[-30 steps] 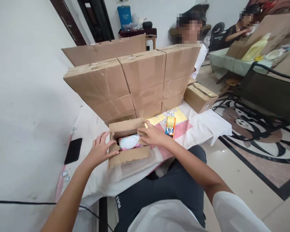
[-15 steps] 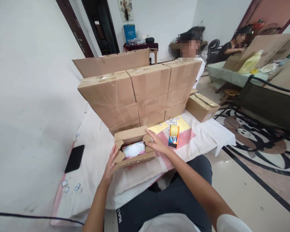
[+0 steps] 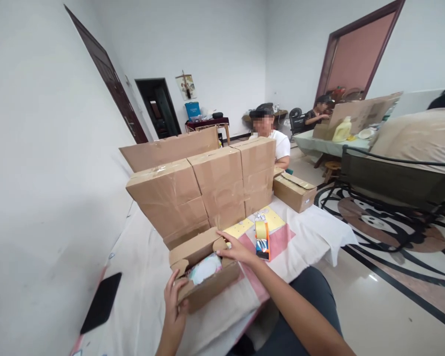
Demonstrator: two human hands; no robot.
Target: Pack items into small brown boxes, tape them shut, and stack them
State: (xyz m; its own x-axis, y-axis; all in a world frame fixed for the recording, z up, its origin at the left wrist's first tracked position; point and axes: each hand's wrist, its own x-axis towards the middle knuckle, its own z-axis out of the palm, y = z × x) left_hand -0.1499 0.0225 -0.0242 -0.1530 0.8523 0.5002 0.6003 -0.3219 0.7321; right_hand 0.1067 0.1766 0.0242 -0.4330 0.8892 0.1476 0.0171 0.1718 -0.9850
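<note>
A small open cardboard box (image 3: 207, 287) sits on the cloth-covered table (image 3: 141, 277) in front of me, with a white and pink packet (image 3: 204, 269) inside. My left hand (image 3: 175, 304) grips the box's near left corner, fingers curled over the flap. My right hand (image 3: 237, 251) rests on the folded right flap, fingers stretched flat. A tape dispenser (image 3: 261, 240) with a yellowish roll stands just right of that hand.
A wall of stacked sealed cartons (image 3: 203, 188) rises behind the box, one more carton (image 3: 293, 190) at its right. A black phone (image 3: 101, 302) lies at the left. A person (image 3: 272, 141) sits behind the cartons, another at a far table (image 3: 326, 143). A dark chair frame (image 3: 393, 183) stands right.
The view has tilted up, showing more of the room. My left hand slid from the left flap down to the box's near corner. My right hand stays on the right flap.
</note>
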